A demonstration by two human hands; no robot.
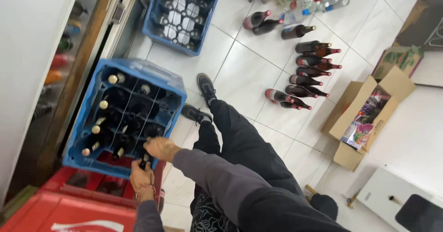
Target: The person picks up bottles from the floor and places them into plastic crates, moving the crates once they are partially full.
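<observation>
The right hand (159, 148) reaches over the near edge of a blue bottle crate (87, 121), fingers curled down into one of its near compartments; what they close on is hidden, so I cannot tell whether it pinches a bottle. Just below it, the left hand (142, 179) is wrapped around the neck of a dark bottle (145, 160) that stands at the crate's near corner, directly between the two hands. The crate holds more dark bottles upright in its cells, several with pale caps (112, 79) along its left side. It rests on top of a red crate (69, 204), which fills the lower left of the view.

Right of the hands are the person's dark trouser legs and black shoes (205, 86) on the white tiled floor (244, 75). Farther off, a second blue crate (182, 15) sits near the top, with empty cells showing. Well apart to the right, a row of dark bottles with red caps (309, 70) lies on the floor, and beyond them an open cardboard box (364, 116) with colourful packets inside.
</observation>
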